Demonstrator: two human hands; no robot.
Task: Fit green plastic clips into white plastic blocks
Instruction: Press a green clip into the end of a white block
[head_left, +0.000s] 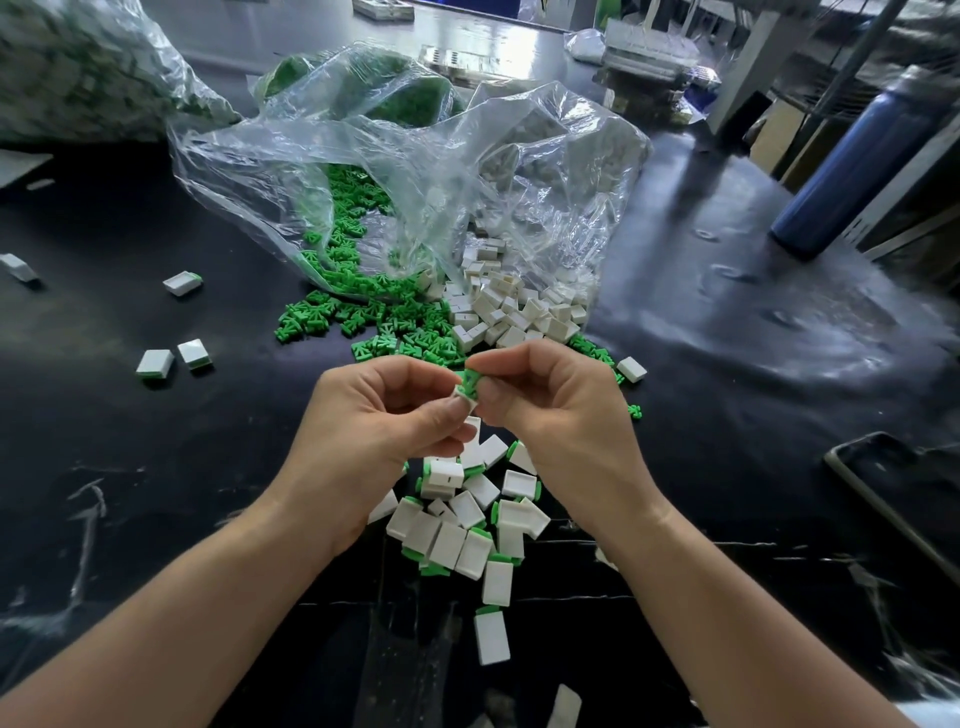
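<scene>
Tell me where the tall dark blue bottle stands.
In the head view the tall dark blue bottle stands at the far right of the black table, right of the clear plastic bag of white blocks.

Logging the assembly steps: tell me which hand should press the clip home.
Right, probably. The right hand pinches the green clip atop the white block, which the left hand grips, bracing it.

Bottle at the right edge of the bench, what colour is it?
The bottle is dark blue, clearest in the head view.
</scene>
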